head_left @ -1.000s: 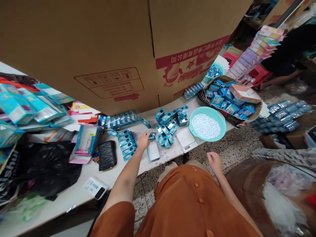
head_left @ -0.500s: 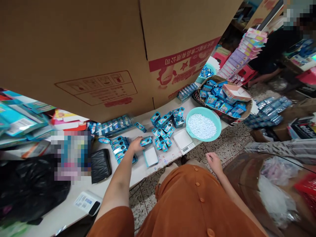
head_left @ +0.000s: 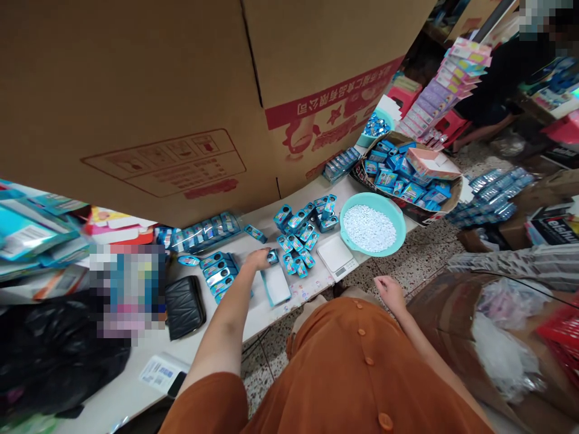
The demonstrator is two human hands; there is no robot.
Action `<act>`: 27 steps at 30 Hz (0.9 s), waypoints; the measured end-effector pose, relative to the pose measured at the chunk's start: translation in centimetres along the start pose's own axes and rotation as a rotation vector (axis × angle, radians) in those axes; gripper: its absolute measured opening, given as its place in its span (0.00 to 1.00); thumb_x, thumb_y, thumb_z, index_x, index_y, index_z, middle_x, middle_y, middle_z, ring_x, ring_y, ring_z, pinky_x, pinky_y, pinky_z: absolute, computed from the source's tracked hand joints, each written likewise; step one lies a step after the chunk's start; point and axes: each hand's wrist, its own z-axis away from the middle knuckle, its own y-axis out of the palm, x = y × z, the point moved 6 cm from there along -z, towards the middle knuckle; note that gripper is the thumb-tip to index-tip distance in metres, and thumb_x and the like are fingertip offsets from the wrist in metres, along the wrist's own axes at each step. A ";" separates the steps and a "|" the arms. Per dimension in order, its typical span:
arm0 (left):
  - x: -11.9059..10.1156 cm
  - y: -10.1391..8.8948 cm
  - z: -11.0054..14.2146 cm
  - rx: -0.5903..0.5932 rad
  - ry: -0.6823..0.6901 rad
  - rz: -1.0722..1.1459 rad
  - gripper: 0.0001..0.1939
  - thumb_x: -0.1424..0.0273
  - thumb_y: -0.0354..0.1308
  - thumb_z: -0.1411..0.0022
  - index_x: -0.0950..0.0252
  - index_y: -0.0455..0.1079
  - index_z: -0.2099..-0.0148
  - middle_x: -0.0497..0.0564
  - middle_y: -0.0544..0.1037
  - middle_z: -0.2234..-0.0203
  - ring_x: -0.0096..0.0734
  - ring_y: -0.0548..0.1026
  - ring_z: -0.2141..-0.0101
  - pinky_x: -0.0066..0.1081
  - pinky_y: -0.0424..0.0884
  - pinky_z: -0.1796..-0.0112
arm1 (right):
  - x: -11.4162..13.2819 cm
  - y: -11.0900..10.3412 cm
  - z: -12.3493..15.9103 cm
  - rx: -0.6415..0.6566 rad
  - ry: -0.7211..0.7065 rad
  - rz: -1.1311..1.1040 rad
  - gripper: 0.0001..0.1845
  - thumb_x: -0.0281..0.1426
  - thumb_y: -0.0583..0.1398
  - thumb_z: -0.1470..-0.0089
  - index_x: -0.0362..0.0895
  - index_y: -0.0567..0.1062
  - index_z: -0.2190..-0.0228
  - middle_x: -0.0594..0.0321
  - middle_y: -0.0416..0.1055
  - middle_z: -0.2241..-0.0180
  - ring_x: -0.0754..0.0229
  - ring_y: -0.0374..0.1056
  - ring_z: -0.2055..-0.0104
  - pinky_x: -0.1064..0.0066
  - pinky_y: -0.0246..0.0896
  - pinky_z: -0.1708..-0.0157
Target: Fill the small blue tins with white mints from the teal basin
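Observation:
My left hand reaches over the white table and its fingers close on a small blue tin, beside a row of the same tins. A shallow white tray lies just in front of the hand. A loose heap of blue tins sits to its right. My right hand rests on my orange-clad knee with fingers loosely curled and nothing seen in it.
A teal bowl of white tablets and a small white scale stand at the table's right end. A big cardboard carton walls the back. A black wallet lies at left. Another person sits at far right.
My left hand lifted a blue tin off the table, carried it left toward the row, and now sits lower with the tin by the tray. The camera swung slightly right.

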 end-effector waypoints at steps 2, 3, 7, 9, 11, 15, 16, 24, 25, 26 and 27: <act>0.1 0.1 -0.2 0.007 0.009 -0.016 0.25 0.68 0.57 0.54 0.64 0.68 0.51 0.59 0.77 0.59 0.45 0.74 0.58 0.33 0.68 0.60 | 0.0 0.0 0.1 -0.001 0.007 0.004 0.18 0.40 0.50 0.44 0.44 0.75 0.70 0.56 0.73 0.67 0.57 0.68 0.63 0.66 0.61 0.59; 0.2 0.1 -0.3 0.008 0.013 -0.023 0.23 0.68 0.57 0.54 0.64 0.69 0.53 0.58 0.77 0.59 0.44 0.74 0.59 0.33 0.68 0.60 | -0.1 0.0 0.2 -0.003 0.009 0.005 0.18 0.40 0.50 0.44 0.44 0.75 0.70 0.56 0.73 0.67 0.56 0.68 0.63 0.66 0.61 0.59; 0.1 0.6 0.1 0.001 0.034 -0.031 0.17 0.70 0.54 0.52 0.63 0.70 0.57 0.56 0.77 0.60 0.40 0.74 0.59 0.30 0.67 0.59 | -0.2 -0.1 0.5 -0.007 0.010 0.000 0.18 0.39 0.50 0.44 0.44 0.75 0.69 0.56 0.74 0.67 0.57 0.69 0.63 0.67 0.61 0.60; -0.1 0.9 0.5 -0.002 0.047 -0.029 0.16 0.70 0.54 0.51 0.62 0.70 0.57 0.55 0.78 0.61 0.39 0.74 0.59 0.29 0.67 0.60 | -0.2 -0.1 0.4 -0.006 0.013 0.000 0.17 0.39 0.50 0.44 0.45 0.76 0.69 0.56 0.74 0.67 0.57 0.69 0.64 0.67 0.61 0.60; -0.4 1.2 0.9 -0.002 0.049 -0.026 0.16 0.69 0.54 0.50 0.62 0.69 0.56 0.54 0.78 0.61 0.39 0.74 0.59 0.29 0.67 0.60 | -0.1 0.0 0.3 0.003 0.024 0.002 0.17 0.39 0.50 0.44 0.45 0.76 0.69 0.57 0.74 0.67 0.57 0.69 0.64 0.67 0.62 0.61; -0.8 1.7 1.4 0.008 0.015 -0.032 0.19 0.68 0.54 0.49 0.62 0.68 0.53 0.56 0.77 0.60 0.41 0.74 0.58 0.31 0.68 0.60 | 0.1 0.5 -0.1 0.031 0.028 0.011 0.18 0.39 0.49 0.44 0.45 0.76 0.69 0.57 0.74 0.67 0.57 0.69 0.65 0.67 0.62 0.61; -0.9 1.7 1.5 0.009 0.001 -0.036 0.21 0.68 0.54 0.49 0.63 0.67 0.51 0.57 0.77 0.60 0.42 0.74 0.58 0.32 0.68 0.60 | 0.2 0.6 -0.2 0.036 0.027 0.012 0.18 0.39 0.49 0.44 0.45 0.76 0.69 0.57 0.74 0.67 0.57 0.69 0.65 0.67 0.62 0.61; -2.1 0.0 4.1 -0.194 -0.042 -0.030 0.45 0.61 0.62 0.54 0.65 0.47 0.36 0.63 0.61 0.42 0.52 0.58 0.42 0.45 0.56 0.46 | 0.1 0.7 -0.6 0.037 0.025 -0.034 0.18 0.39 0.49 0.44 0.45 0.76 0.70 0.57 0.74 0.67 0.57 0.68 0.64 0.67 0.61 0.61; -2.4 -0.3 4.8 -0.254 -0.044 -0.014 0.47 0.59 0.63 0.55 0.65 0.47 0.36 0.63 0.57 0.40 0.54 0.53 0.40 0.46 0.54 0.44 | 0.1 0.7 -0.6 0.035 0.022 -0.038 0.18 0.39 0.49 0.44 0.45 0.76 0.70 0.57 0.74 0.68 0.57 0.68 0.64 0.67 0.62 0.61; -2.8 -0.6 5.6 -0.323 -0.048 0.007 0.47 0.58 0.63 0.54 0.65 0.47 0.36 0.63 0.54 0.38 0.54 0.50 0.39 0.47 0.53 0.44 | 0.1 0.7 -0.6 0.032 0.020 -0.039 0.18 0.39 0.49 0.44 0.45 0.76 0.70 0.57 0.74 0.69 0.57 0.68 0.65 0.67 0.62 0.62; -3.3 -0.9 6.5 -0.398 -0.058 0.034 0.45 0.58 0.62 0.52 0.65 0.47 0.36 0.62 0.53 0.38 0.53 0.48 0.38 0.47 0.52 0.43 | 0.0 0.7 -0.5 0.027 0.020 -0.038 0.18 0.39 0.49 0.44 0.45 0.76 0.70 0.57 0.74 0.69 0.57 0.68 0.65 0.67 0.62 0.62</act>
